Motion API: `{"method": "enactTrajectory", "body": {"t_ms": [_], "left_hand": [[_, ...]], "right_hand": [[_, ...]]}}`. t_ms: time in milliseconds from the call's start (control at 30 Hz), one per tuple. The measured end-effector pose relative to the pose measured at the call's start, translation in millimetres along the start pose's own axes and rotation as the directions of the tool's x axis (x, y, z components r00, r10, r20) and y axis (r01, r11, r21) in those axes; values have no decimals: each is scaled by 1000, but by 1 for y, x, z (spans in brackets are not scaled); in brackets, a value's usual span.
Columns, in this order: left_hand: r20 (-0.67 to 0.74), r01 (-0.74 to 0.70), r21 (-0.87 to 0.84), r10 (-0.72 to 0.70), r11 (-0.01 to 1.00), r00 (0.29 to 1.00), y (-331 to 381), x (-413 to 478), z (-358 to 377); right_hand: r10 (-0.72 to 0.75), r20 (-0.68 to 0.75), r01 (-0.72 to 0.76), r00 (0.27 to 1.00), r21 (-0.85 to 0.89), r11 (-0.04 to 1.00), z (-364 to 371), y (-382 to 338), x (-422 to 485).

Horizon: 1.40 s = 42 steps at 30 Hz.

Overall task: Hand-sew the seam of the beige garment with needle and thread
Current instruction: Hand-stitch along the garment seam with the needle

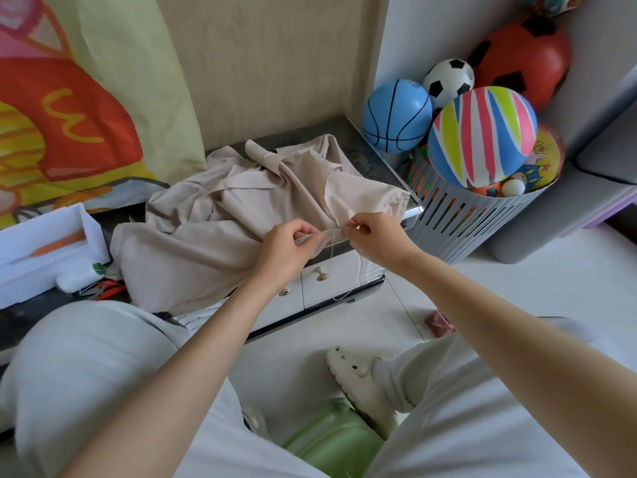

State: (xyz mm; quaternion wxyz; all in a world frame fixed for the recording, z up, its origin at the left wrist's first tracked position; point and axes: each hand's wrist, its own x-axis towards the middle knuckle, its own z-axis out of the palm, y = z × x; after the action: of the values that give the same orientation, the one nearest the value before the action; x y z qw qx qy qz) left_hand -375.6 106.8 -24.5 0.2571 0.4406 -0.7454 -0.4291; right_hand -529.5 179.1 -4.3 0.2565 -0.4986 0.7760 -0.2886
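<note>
While the beige garment (206, 236) lies heaped on the low cabinet top (362, 157), its seam edge (327, 232) is lifted off the pile and stretched between both hands, presumably so the stitch line is flat and taut for the needle. The seam is pinched by the curled thumb and fingers of the left hand (289, 246). The needle (351, 223), barely visible, is pinched at the fingertips of the right hand (375, 236), just beside the fabric edge. A short run of thread (331, 248) hangs below the seam. Stitching is judged mid-seam. Right of the cabinet, a grey slatted basket (458, 215) is filled with balls: blue basketball (396, 115), small football (448, 81), striped ball (482, 136) on top. At left, a white open box (20, 270) holds an orange tool (58, 244), type not resolvable.
</note>
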Motion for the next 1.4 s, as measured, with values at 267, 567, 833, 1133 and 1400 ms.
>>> {"method": "enactTrajectory", "body": {"t_ms": [267,567,833,1133,1400], "left_hand": [[13,-3,22,2,1000,1000,-4,-3,2],[23,0,18,-1,1000,1000,-3,-5,1],[16,1,7,-1,1000,1000,-1,-6,0],[26,-1,-2,1,1000,1000,-2,-8,-1],[22,-4,-12,4,1000,1000,-4,-7,-1]], "right_hand": [[16,-37,-11,999,136,991,5,-4,-20],[-60,-97,75,993,155,985,24,-5,-39],[-33,-74,47,997,206,977,29,-6,-44],[16,-54,-2,998,262,965,29,-12,-45],[28,-55,-12,998,266,964,29,-14,-46]]}}
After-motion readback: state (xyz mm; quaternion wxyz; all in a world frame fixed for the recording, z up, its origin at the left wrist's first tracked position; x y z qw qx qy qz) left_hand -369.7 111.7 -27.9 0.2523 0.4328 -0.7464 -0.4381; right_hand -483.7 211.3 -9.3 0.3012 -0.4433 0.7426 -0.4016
